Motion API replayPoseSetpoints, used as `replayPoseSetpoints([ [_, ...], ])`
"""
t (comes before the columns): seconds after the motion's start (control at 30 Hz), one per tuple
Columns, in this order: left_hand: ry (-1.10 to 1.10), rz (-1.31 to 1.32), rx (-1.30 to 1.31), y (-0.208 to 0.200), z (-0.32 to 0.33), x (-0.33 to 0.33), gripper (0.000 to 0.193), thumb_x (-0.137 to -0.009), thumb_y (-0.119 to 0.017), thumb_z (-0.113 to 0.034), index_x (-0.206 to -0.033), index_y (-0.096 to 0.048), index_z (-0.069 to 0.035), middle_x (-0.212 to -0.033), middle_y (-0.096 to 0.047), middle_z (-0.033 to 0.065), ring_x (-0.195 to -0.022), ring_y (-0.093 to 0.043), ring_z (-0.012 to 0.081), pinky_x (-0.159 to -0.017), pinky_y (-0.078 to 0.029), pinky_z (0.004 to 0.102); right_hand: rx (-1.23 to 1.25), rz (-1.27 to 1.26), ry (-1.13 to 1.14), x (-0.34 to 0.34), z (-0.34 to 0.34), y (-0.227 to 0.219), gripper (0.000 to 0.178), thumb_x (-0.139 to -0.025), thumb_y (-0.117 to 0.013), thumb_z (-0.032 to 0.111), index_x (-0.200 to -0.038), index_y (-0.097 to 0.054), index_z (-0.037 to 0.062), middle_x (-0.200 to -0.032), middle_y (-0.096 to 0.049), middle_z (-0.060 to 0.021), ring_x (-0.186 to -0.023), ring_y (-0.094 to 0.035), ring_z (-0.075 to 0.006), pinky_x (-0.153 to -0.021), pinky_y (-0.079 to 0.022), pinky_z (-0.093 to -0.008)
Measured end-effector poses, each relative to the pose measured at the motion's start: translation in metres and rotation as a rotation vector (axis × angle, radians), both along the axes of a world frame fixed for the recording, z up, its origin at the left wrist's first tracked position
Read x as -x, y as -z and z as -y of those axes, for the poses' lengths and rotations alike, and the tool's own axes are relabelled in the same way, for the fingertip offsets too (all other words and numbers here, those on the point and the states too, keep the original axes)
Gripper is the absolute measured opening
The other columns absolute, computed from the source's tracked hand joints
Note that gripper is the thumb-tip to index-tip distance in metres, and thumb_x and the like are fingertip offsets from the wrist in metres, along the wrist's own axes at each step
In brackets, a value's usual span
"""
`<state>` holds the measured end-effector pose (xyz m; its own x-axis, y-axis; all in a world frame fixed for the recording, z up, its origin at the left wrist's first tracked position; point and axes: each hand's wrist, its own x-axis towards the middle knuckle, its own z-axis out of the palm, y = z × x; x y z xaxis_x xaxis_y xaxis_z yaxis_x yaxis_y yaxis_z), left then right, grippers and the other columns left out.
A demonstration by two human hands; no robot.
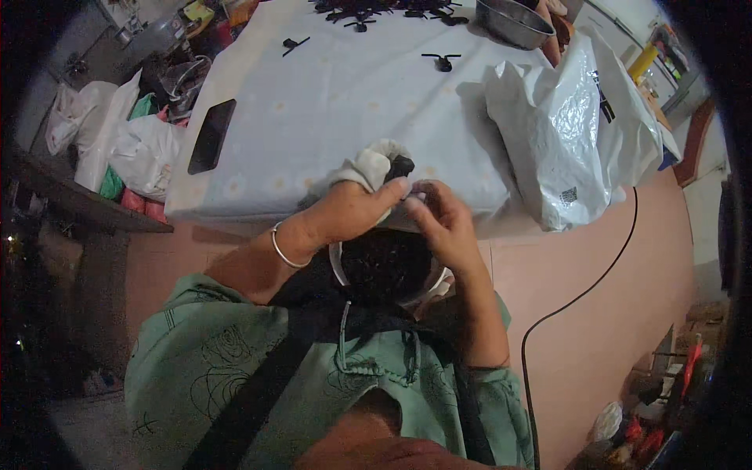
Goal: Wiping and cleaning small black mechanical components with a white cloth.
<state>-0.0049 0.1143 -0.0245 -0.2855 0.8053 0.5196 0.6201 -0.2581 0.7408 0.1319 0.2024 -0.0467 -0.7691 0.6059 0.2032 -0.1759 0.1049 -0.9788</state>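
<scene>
My left hand (352, 210) is closed at the near edge of the table, with an off-white cloth or glove (366, 166) about its fingers. It grips a small black part (400, 167) that pokes out beside the thumb. Against it, the fingertips of my right hand (448, 225) are pinched together; whatever lies between them is too small to name. Below both hands, a white-rimmed bowl (338, 265) in my lap holds many small black pieces (384, 262).
A pale tablecloth (313, 117) covers the table. On it lie a dark phone (212, 136), loose black T-shaped parts (444, 61), a black pile (360, 9), a grey metal basin (513, 25) and a shiny white plastic bag (568, 133). Another person's arm (550, 35) shows beyond; a black cable (576, 290) crosses the floor.
</scene>
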Motion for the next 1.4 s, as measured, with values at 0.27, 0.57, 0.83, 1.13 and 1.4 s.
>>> replayPoseSetpoints([
  [0.27, 0.115, 0.405, 0.428, -0.025, 0.006, -0.014, 0.028, -0.083, -0.045, -0.012, -0.109, -0.043, -0.002, -0.079, -0.049, 0.0037, -0.066, -0.047, 0.0085, -0.056, -0.041, 0.0246, -0.307, -0.03, 0.059, -0.009, -0.007, -0.002, 0.006, -0.08, -0.055, 0.005, -0.079, -0.058, -0.0007, -0.066, -0.053, 0.0015, -0.063, -0.047, -0.005, -0.058, -0.039, -0.0193],
  [0.57, 0.219, 0.408, 0.338, -0.015, 0.004, -0.015, 0.024, -0.083, -0.045, -0.012, -0.105, -0.045, -0.001, -0.078, -0.05, 0.0013, -0.069, -0.047, 0.0071, -0.059, -0.041, 0.0232, -0.127, -0.012, 0.017, -0.007, -0.005, -0.008, 0.019, -0.086, -0.051, 0.015, -0.075, -0.05, 0.001, -0.065, -0.044, 0.0057, -0.061, -0.037, -0.0037, -0.054, -0.033, -0.0184],
  [0.83, 0.218, 0.557, 0.509, -0.022, 0.004, -0.017, 0.024, -0.083, -0.046, -0.013, -0.104, -0.045, -0.001, -0.079, -0.05, 0.0004, -0.072, -0.047, 0.0082, -0.063, -0.042, 0.0243, -0.262, 0.062, 0.021, -0.006, -0.006, -0.003, 0.025, -0.088, -0.048, 0.018, -0.071, -0.048, -0.0001, -0.055, -0.04, -0.0045, -0.055, -0.034, -0.0088, -0.048, -0.034, -0.0266],
  [1.13, 0.105, -0.182, 0.151, -0.005, 0.008, -0.017, 0.031, -0.082, -0.044, -0.009, -0.112, -0.04, -0.002, -0.082, -0.047, 0.0036, -0.071, -0.045, 0.014, -0.065, -0.041, 0.0271, -0.272, 0.034, 0.072, 0.003, 0.004, 0.009, 0.028, -0.088, -0.047, 0.022, -0.072, -0.048, -0.0003, -0.056, -0.041, -0.0056, -0.055, -0.036, -0.0102, -0.051, -0.036, -0.0269],
  [1.4, 0.383, -0.225, 0.539, -0.066, -0.022, 0.028, 0.027, -0.079, -0.054, -0.016, -0.101, -0.053, -0.001, -0.095, -0.055, 0.0182, -0.088, -0.054, 0.0282, -0.076, -0.043, 0.0302, 0.0, 0.071, -0.143, -0.02, -0.023, -0.007, 0.029, -0.09, -0.045, 0.021, -0.066, -0.044, 0.0044, -0.061, -0.038, 0.0055, -0.06, -0.033, -0.003, -0.052, -0.03, -0.0189],
])
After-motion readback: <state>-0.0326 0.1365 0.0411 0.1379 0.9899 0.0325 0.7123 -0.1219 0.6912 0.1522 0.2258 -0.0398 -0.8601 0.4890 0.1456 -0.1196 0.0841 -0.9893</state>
